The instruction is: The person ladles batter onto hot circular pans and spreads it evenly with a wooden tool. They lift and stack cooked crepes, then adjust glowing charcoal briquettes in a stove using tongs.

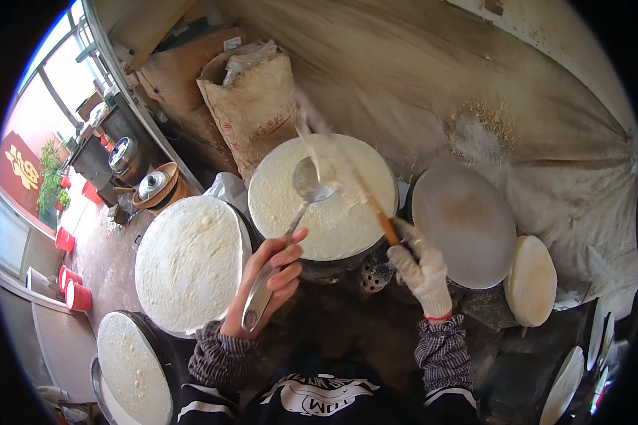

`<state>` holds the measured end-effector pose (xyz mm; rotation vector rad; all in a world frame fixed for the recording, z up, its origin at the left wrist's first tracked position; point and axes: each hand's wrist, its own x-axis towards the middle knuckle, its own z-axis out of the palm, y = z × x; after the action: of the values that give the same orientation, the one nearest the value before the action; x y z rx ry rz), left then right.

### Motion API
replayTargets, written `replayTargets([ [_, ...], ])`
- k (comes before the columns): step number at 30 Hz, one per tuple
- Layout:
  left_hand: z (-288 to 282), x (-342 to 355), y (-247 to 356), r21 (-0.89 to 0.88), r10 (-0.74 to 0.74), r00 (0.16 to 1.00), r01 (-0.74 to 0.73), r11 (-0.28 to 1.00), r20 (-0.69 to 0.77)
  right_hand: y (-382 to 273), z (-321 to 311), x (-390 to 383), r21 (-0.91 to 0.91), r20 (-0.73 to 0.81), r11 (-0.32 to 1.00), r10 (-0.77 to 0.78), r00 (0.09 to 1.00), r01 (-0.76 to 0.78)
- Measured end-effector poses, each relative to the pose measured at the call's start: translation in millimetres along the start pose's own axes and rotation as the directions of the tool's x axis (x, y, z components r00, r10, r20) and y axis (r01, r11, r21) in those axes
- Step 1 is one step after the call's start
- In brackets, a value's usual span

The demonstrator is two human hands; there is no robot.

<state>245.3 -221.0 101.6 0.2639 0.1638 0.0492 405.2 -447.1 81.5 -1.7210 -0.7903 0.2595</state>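
My bare left hand is closed around the handle of a metal ladle. The ladle's bowl hangs over a round griddle spread with pale batter, and whitish batter shows beside the bowl. In a white work glove, my right hand grips a wooden-handled tool. Its stick slants up and left across the same griddle. The tool's far end is smeared by motion, so its kind does not show. Left of my hands, a round white pancake covers another griddle.
A batter-covered griddle sits lower left. To the right are a grey-brown round griddle surface and a pale round flatbread on edge. Behind stands an open paper sack. Stained sheeting covers the back wall. Red buckets stand far left.
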Motion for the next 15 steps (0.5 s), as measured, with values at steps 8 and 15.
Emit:
replayTargets([
  [8,2,1,2,0.097,0.067,0.995,-0.074,0.992,0.074,27,-13,-9,0.156,-0.296,0.985,0.114,0.949,-0.069],
  [15,-9,-15,20,-0.064,0.155,0.983,-0.149,0.987,0.095,87,22,-25,-0.821,-0.056,0.563,-0.238,0.97,0.091],
])
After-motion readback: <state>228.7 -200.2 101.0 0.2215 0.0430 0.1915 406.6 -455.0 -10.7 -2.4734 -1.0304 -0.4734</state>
